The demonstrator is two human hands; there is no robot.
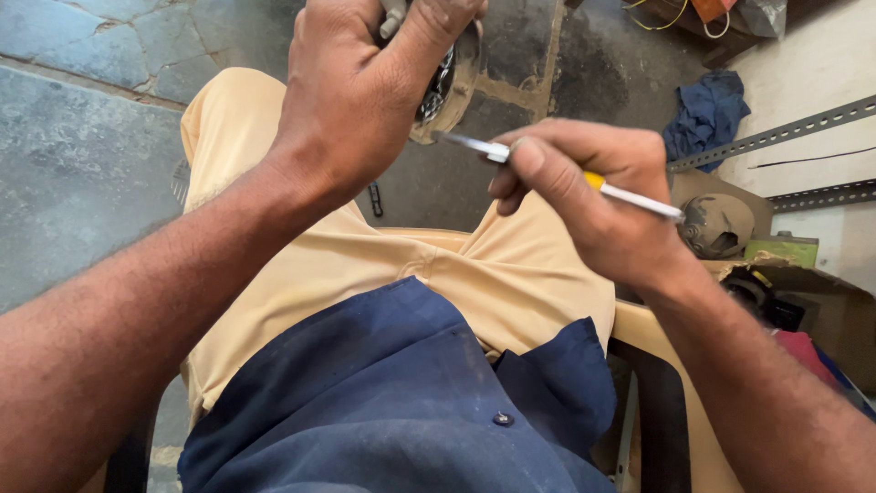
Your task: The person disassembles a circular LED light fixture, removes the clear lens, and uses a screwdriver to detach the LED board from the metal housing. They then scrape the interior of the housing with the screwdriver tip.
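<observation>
Seated on a tan plastic chair, blue shirt nearest the camera, tan trousers below the work. Right hand has fingers pinched tight on a thin tool with a yellow band, a small screwdriver by the look of it, metal tip aimed left toward the other hand. Left hand is clenched around a round metal part with a tan rim, held up over the knees at the top edge of view; most of it is hidden by the fist, so can't tell what it is exactly. Risks: tip points straight at the left palm, so a slip off the part would jab skin. Nothing supports the part but the grip, so hard prying could twist it loose onto the stone floor. Anything small dropped would vanish into the clutter by the blue rag and slotted metal angle farther off.
</observation>
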